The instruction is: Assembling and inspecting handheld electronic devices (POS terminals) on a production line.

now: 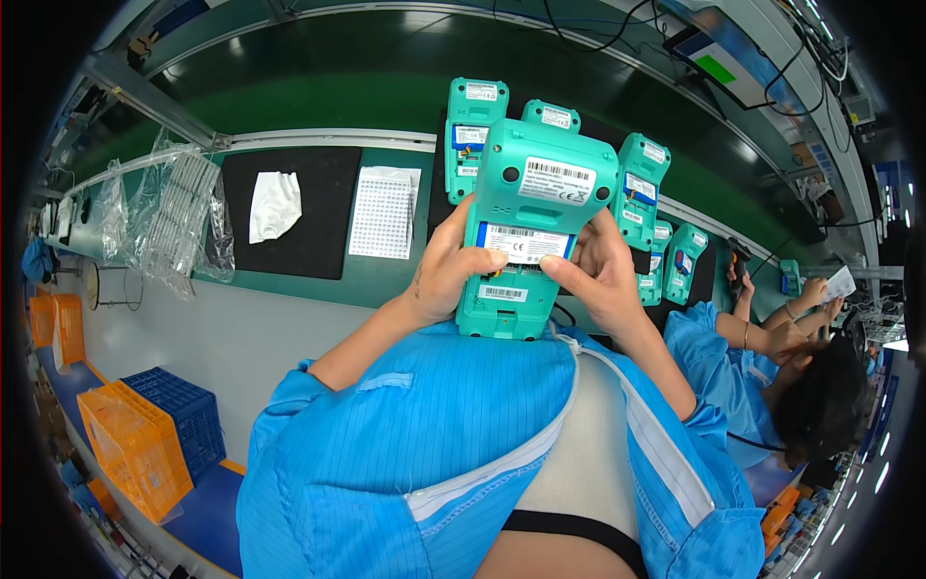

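A teal handheld terminal (516,193) is held up before my chest, its back facing me and its battery bay uncovered. In the bay sits a battery pack (524,241) with a white label and blue edges; colored wires show just below it. My left hand (442,265) grips the terminal's left side, its thumb on the battery's lower left. My right hand (608,275) wraps the right side, with its thumb at the battery's lower right edge. Behind it, similar terminals stand on the bench, including one at the left (478,101) and one at the right (640,188), both with batteries showing.
On the green bench lie a printed sheet (384,212), a black mat (318,236) with a crumpled white bag (275,206), and clear plastic packaging (174,222). Orange (130,449) and blue crates (178,415) stand on the floor. A co-worker (752,357) sits at right, holding a paper.
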### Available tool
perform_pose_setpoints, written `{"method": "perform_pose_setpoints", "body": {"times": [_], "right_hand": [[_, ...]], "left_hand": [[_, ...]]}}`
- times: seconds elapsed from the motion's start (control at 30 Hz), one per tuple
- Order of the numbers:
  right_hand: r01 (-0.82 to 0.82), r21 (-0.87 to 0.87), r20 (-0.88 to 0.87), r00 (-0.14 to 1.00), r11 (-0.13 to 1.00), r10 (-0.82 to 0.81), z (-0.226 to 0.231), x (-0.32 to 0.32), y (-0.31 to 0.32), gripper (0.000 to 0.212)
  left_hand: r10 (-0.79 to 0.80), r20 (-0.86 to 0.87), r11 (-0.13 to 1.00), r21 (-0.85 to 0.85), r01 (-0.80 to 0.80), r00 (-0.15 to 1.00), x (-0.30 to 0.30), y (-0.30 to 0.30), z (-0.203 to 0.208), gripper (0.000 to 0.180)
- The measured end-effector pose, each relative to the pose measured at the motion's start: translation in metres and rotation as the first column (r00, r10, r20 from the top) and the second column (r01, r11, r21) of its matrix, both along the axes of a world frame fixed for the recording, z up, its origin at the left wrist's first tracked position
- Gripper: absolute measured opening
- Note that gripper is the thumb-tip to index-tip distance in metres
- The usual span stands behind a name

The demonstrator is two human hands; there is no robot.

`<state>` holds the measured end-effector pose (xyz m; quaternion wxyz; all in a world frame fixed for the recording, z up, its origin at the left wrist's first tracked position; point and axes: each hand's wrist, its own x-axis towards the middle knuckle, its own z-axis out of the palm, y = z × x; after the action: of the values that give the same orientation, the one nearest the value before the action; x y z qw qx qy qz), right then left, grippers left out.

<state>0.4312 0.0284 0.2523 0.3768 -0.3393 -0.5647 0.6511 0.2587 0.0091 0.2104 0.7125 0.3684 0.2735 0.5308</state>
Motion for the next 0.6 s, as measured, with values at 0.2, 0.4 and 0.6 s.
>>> {"method": "perform_pose_setpoints", "body": {"times": [0.2, 0.4, 0.6], "right_hand": [[0.003, -0.001, 0.024, 1.0, 1.0, -0.003, -0.002, 0.0, 0.001, 0.062], [0.029, -0.029, 0.006, 1.0, 0.999, -0.029, -0.011, -0.001, 0.001, 0.055], [-0.016, -0.338, 0.168, 0.983, 0.941, 0.077, -0.052, 0.004, -0.007, 0.051]], "left_hand": [[-0.008, 0.015, 1.0, -0.013, 0.008, 1.0, 0.001, 0.0, 0.0, 0.065], [-0.004, 0.037, 0.999, -0.048, 0.006, 0.999, 0.003, 0.001, -0.004, 0.057], [0.092, 0.036, 0.932, -0.355, -0.073, 0.995, 0.017, 0.011, -0.023, 0.044]]}}
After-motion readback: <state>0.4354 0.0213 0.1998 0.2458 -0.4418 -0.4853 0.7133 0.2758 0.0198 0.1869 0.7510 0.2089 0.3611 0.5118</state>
